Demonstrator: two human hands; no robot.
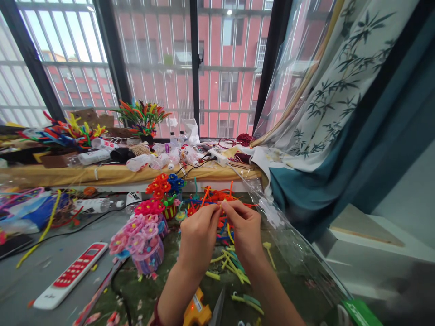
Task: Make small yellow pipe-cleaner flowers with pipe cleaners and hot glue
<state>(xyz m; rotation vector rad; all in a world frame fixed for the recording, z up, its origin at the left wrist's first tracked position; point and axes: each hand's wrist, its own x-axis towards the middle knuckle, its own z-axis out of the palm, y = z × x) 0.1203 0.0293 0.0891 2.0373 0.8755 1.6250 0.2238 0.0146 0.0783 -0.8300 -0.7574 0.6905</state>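
My left hand (199, 233) and my right hand (244, 225) meet above the table, thumbs and fingertips pinched together. A small yellow piece (222, 202), seemingly pipe cleaner, shows between the fingertips; most of it is hidden. Behind the hands lies a tangle of orange and blue pipe cleaners (212, 195). Cut yellow-green pipe cleaner pieces (234, 267) are scattered below and between my wrists. Near my left forearm rest a yellow glue gun (196, 312) and a scissor-like metal blade (218, 310), both partly cut off by the frame. Left of my hands stands a pot of pink-purple fuzzy flowers (146, 246).
Red and blue flower pots (170, 209) stand behind the pink one. A red-white remote (73, 274) and a black cable (117, 283) lie left. Plastic bottles (139, 161) and pipe cleaner bunches (142, 117) crowd the windowsill. Clear plastic sheeting (288, 235) borders the right.
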